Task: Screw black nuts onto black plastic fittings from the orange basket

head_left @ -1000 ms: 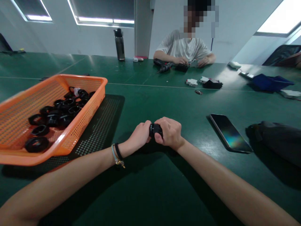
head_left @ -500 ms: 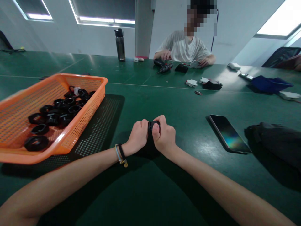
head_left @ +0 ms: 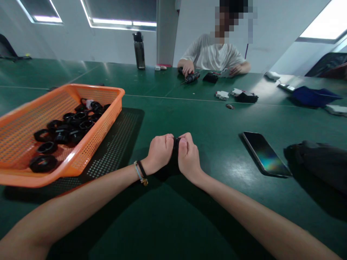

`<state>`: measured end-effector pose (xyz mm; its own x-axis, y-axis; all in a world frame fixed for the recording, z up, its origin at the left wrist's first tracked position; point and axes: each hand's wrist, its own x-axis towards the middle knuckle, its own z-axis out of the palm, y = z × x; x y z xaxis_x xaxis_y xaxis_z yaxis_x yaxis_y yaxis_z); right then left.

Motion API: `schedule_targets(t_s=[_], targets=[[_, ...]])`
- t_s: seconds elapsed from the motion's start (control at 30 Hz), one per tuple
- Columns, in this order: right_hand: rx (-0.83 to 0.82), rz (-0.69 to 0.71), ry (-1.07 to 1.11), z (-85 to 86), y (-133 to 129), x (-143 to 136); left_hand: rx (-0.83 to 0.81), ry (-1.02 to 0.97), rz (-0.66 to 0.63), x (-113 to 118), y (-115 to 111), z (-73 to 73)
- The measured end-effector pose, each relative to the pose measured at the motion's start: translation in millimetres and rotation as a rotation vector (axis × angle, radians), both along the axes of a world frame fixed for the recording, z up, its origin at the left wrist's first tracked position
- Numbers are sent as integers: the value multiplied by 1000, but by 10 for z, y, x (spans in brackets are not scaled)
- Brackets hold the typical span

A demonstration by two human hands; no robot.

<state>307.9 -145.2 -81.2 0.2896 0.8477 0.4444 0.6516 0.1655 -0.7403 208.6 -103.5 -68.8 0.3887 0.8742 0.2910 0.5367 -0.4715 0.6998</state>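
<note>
Above the green table, a small black part [head_left: 177, 142] shows as a narrow dark strip between my two hands. My left hand [head_left: 161, 151] is closed around its left side, knuckles up. My right hand [head_left: 189, 155] wraps its right side, with the thumb lying over the top. Fingers cover most of the part, so its shape is hidden. To the left stands an orange perforated basket [head_left: 97, 142] holding several black ring-shaped pieces [head_left: 43, 163].
A phone [head_left: 264, 153] and a dark cloth item [head_left: 320, 162] lie at the right. Farther back are white and black parts [head_left: 222, 95], a blue tray [head_left: 314, 96], a drill [head_left: 192, 77] and a bottle [head_left: 139, 52]. A person sits opposite, one hand at the drill.
My right thumb has shifted and both hands now cover more of the black part. Across the table, the person's hand has moved down onto the drill. The view has shifted slightly.
</note>
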Motion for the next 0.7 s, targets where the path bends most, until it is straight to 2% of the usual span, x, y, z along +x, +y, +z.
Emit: schedule_targets(t_s=[0.17, 0.3, 0.47, 0.57, 0.7], targets=[[122, 87, -144, -32, 74, 121, -54, -123, -32, 9, -13, 7], [316, 156, -365, -56, 160, 269, -136, -198, -18, 41, 10, -46], [578, 310, -596, -49, 196, 399, -192, -82, -131, 48, 120, -142], [563, 363, -669, -43, 189, 437, -168, -9, -178, 12, 148, -125], [478, 368, -660, -56, 181, 438, -83, 69, -160, -24, 112, -78]])
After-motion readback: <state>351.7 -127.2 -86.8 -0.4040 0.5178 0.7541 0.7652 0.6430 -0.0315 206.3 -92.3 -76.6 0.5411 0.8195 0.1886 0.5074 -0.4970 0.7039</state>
